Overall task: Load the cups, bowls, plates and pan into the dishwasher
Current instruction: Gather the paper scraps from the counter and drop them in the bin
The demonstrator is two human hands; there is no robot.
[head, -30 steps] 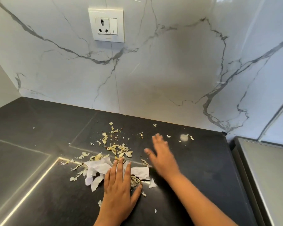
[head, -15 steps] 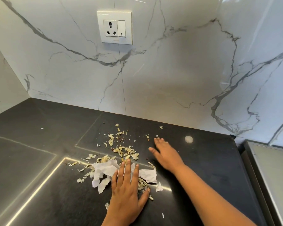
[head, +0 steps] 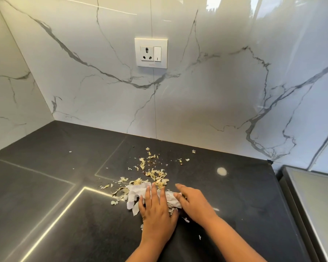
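Note:
No cups, bowls, plates, pan or dishwasher are in view. On the black countertop lies a heap of torn white paper mixed with pale dry food scraps. My left hand lies flat on the paper, fingers spread and pointing away from me. My right hand lies flat just to its right, fingers against the paper's right edge. Neither hand grips anything.
A marble-patterned wall with a white socket and switch rises behind the counter. A grey steel surface adjoins the counter on the right. Small scraps lie scattered toward the wall and near my forearms.
My right hand has swept from the far scraps back toward me and to the left, ending beside the paper. The camera has tilted up and turned left. The left hand stayed on the paper.

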